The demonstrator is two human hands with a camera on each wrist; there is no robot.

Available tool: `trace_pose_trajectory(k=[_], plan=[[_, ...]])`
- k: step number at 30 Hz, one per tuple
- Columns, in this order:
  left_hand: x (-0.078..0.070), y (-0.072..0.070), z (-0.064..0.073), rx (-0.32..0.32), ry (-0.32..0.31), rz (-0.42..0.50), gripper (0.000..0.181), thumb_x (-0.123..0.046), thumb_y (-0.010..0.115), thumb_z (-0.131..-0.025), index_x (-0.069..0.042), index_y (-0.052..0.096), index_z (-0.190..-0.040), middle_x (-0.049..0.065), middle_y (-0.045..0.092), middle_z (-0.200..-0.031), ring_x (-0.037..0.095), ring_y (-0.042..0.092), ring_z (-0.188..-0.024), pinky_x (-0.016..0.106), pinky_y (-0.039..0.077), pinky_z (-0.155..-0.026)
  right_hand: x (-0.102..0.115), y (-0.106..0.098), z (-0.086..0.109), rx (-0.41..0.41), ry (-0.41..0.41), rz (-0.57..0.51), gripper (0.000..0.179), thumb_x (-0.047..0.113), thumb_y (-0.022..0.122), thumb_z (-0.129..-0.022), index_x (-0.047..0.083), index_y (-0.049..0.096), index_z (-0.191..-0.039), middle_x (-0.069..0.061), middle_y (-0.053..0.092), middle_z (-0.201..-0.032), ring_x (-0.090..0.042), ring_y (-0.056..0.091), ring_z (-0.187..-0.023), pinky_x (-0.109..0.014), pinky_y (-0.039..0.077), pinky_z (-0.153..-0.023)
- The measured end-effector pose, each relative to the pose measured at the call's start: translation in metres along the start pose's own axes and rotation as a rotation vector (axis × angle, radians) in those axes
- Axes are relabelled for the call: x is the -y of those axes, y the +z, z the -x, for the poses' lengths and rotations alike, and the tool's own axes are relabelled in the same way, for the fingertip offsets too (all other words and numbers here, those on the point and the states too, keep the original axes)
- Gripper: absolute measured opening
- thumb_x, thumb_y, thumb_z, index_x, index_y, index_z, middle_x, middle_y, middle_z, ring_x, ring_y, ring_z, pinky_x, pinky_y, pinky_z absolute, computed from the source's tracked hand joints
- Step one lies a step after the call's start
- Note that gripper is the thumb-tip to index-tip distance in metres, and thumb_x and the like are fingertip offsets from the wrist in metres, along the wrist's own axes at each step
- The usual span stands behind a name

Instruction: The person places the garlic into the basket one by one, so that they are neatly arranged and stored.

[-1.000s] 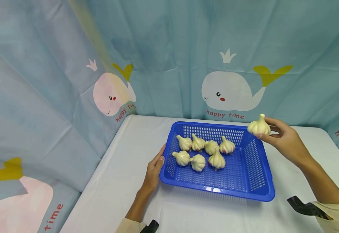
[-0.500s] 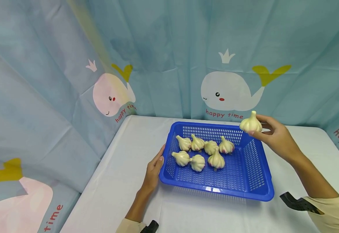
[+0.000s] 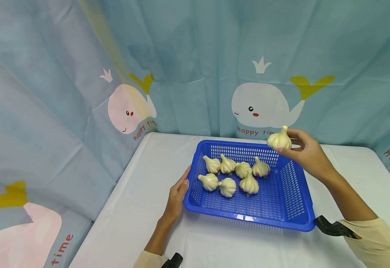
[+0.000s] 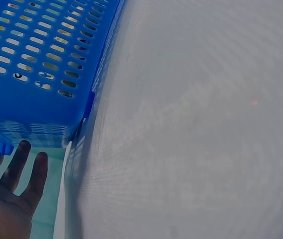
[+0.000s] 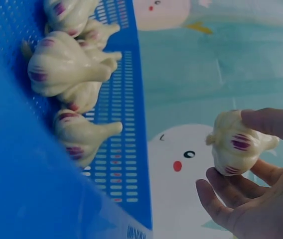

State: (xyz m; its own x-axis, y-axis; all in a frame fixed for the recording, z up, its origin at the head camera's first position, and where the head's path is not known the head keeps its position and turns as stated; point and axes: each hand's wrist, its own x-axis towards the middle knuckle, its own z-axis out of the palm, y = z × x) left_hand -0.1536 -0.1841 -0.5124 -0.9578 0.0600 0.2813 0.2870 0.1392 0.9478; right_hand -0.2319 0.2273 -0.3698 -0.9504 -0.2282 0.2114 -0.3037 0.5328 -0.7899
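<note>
A garlic bulb, pale with purple streaks, is pinched between the thumb and fingers of my right hand. In the head view it appears over the far right part of a blue plastic basket, neck upward. Several more garlic bulbs lie in the basket, mostly towards its left side. My left hand holds the basket's left rim, thumb at the near side. Some of its fingers show stretched beyond the rim in the left wrist view.
A white cloth covers the table under the basket. Behind and to the left hangs a blue-green curtain printed with whales. The basket's slotted right wall rises below my right hand.
My right hand has carried the garlic bulb leftward and slightly up, from the basket's far right corner to over its back rim. The left hand and basket stay put.
</note>
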Motion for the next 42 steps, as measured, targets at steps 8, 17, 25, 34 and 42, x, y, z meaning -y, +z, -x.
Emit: trace_pose_trajectory(k=[8, 17, 25, 34, 42], plan=[[0.001, 0.001, -0.001, 0.0, -0.011, -0.001, 0.05, -0.023, 0.037, -0.116, -0.015, 0.039, -0.165, 0.002, 0.037, -0.17, 0.018, 0.031, -0.159, 0.017, 0.025, -0.127, 0.001, 0.006, -0.008, 0.037, -0.008, -0.007, 0.075, 0.029, 0.072, -0.101, 0.001, 0.036, -0.16, -0.03, 0.042, -0.159, -0.057, 0.052, -0.135, -0.003, 0.049, -0.082], [0.002, 0.001, 0.0, -0.005, 0.0, 0.001, 0.05, -0.023, 0.037, -0.116, -0.013, 0.039, -0.165, 0.003, 0.037, -0.171, 0.022, 0.03, -0.16, 0.017, 0.026, -0.126, 0.002, 0.014, -0.018, 0.13, 0.027, -0.046, 0.076, 0.033, 0.072, -0.101, 0.008, 0.036, -0.164, -0.024, 0.04, -0.164, -0.056, 0.044, -0.144, -0.077, 0.048, -0.105], [0.001, 0.002, 0.0, -0.009, -0.021, 0.002, 0.05, -0.026, 0.037, -0.116, -0.016, 0.04, -0.165, -0.002, 0.038, -0.17, 0.015, 0.03, -0.159, 0.018, 0.025, -0.127, -0.002, 0.019, -0.029, 0.216, 0.035, -0.08, 0.07, 0.019, 0.079, -0.095, 0.004, 0.046, -0.155, -0.022, 0.05, -0.154, -0.049, 0.053, -0.137, -0.071, 0.052, -0.104], [0.0, 0.001, 0.001, -0.012, -0.034, 0.001, 0.05, -0.025, 0.037, -0.116, -0.016, 0.039, -0.165, -0.004, 0.038, -0.17, 0.01, 0.031, -0.158, 0.019, 0.025, -0.127, -0.014, 0.024, -0.041, 0.376, 0.063, -0.061, 0.066, 0.019, 0.084, -0.089, 0.007, 0.058, -0.148, -0.022, 0.056, -0.147, -0.048, 0.059, -0.132, -0.063, 0.059, -0.101], [0.001, 0.001, 0.001, -0.003, -0.018, -0.002, 0.05, -0.024, 0.036, -0.116, -0.015, 0.038, -0.165, 0.0, 0.036, -0.171, 0.018, 0.03, -0.16, 0.019, 0.025, -0.127, -0.024, 0.024, -0.045, 0.495, 0.067, -0.091, 0.056, 0.014, 0.086, -0.083, 0.009, 0.065, -0.134, -0.018, 0.063, -0.139, -0.044, 0.062, -0.128, -0.052, 0.062, -0.097]])
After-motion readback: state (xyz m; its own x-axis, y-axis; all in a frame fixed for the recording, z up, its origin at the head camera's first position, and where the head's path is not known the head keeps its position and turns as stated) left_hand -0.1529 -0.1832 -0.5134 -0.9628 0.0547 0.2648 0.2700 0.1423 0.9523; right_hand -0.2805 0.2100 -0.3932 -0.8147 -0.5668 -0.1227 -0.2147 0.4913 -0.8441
